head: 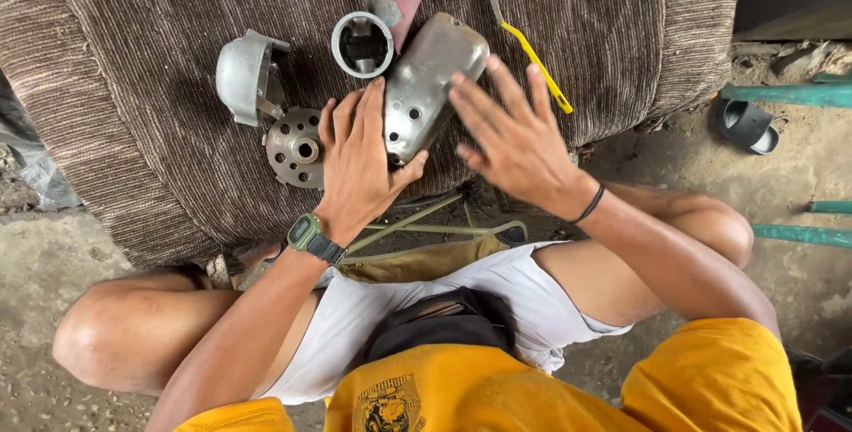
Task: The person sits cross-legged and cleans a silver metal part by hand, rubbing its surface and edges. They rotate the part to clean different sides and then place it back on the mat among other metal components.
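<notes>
The oblong metal cover (429, 86) lies on the brown ribbed cloth (160, 130), near its front edge just ahead of your knees. Your left hand (359, 166) presses flat against its near end, thumb hooked under, gripping it loosely. Your right hand (515, 135) hovers open beside it, fingers spread, holding nothing (a yellow-handled brush (532, 58) lies just past it). Left of your hand sit a drilled round disc (295, 148) and a domed housing (244, 75); beyond, a piston (362, 44). A shove could slide the cover off the edge, or knock the piston rolling.
</notes>
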